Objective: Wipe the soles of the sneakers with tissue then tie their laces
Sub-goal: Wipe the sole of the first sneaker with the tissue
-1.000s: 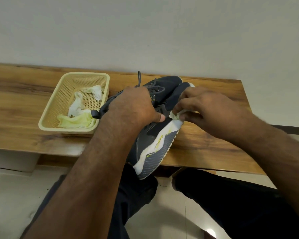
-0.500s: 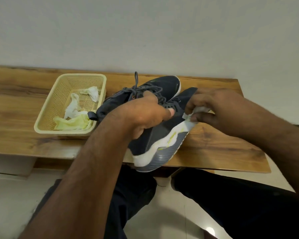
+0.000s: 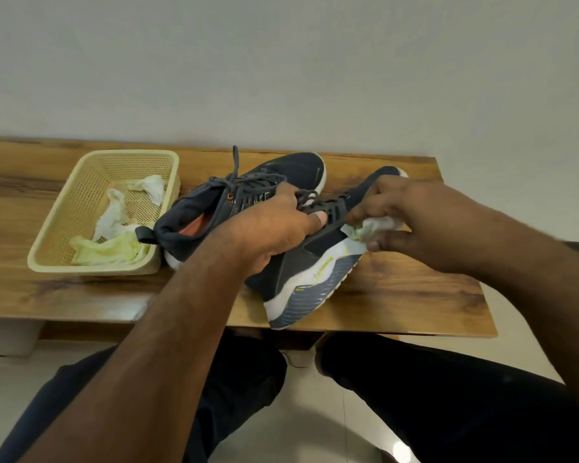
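Left hand [image 3: 274, 228] grips the near sneaker [image 3: 315, 262] at centre frame, fingers curled over the laced upper, thumb on the lace area, holding it tipped on its side over the wooden bench [image 3: 415, 282]. Grey sole and white midsole face lower right. Right hand [image 3: 411, 215] pinches a crumpled tissue [image 3: 375, 227] against the white midsole edge near the forefoot, right of centre. Second sneaker [image 3: 281, 175] sits upright just behind the first, laces loose, heel tab pointing toward the left of the frame. Yellow basket [image 3: 61, 235] at left holds used tissues [image 3: 114, 222]; one wad looks yellow-green.

Step in hand, by my read: wiping the sole rim of the held sneaker. To do it well: keep the left grip firm so the shoe doesn't roll under the rubbing. Bunch the tissue tight so a fresh face meets the rubber. Stroke along the midsole from toe toward heel, then turn the shoe further so the grey tread faces up and gets covered too. Thin tissue may tear on tread ridges, so use moderate pressure. Drop it in the basket once soiled. Laces on both shoes are not yet tied.
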